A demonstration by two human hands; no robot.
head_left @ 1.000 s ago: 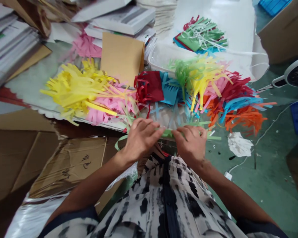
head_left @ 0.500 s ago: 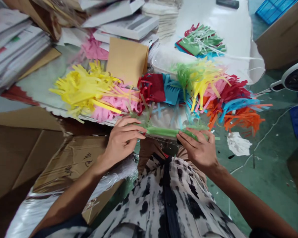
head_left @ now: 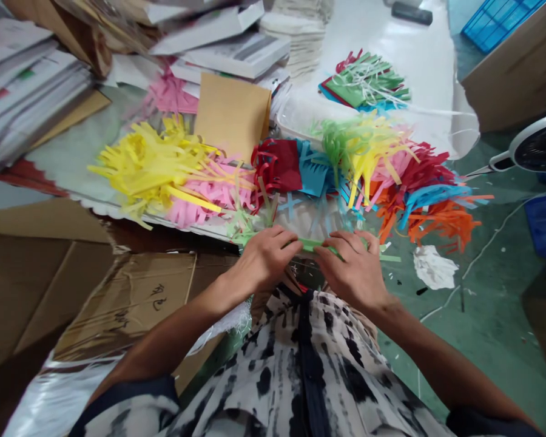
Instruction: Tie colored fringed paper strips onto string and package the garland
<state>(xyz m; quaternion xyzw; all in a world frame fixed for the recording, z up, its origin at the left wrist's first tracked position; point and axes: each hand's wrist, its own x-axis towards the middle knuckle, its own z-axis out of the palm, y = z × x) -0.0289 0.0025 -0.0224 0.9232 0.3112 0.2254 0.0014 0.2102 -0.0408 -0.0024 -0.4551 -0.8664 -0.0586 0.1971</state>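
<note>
A strip of green tissue paper with fringed ends [head_left: 308, 244] lies stretched between my hands at the table's front edge. My left hand [head_left: 268, 254] is closed on its left part, the fingers bent over the paper. On the right part, my right hand [head_left: 352, 261] presses with curled fingers, the thumb hidden underneath. Pale green fringe [head_left: 242, 223] spreads out beyond my left fingers. Just behind my hands are a folded dark red tissue piece [head_left: 286, 165] and a blue fringed piece [head_left: 316, 173].
Yellow fringe [head_left: 150, 161] and pink fringe [head_left: 204, 188] lie to the left; an orange tassel [head_left: 446, 224] overhangs at right. Behind stand a brown envelope [head_left: 232, 112] and paper stacks [head_left: 31, 97]. A cardboard box [head_left: 141, 297] is below left, a fan [head_left: 539, 142] at right.
My left hand has slid right along the green paper, close to my right hand. Less of the strip shows between them. The right hand has stayed near its place.
</note>
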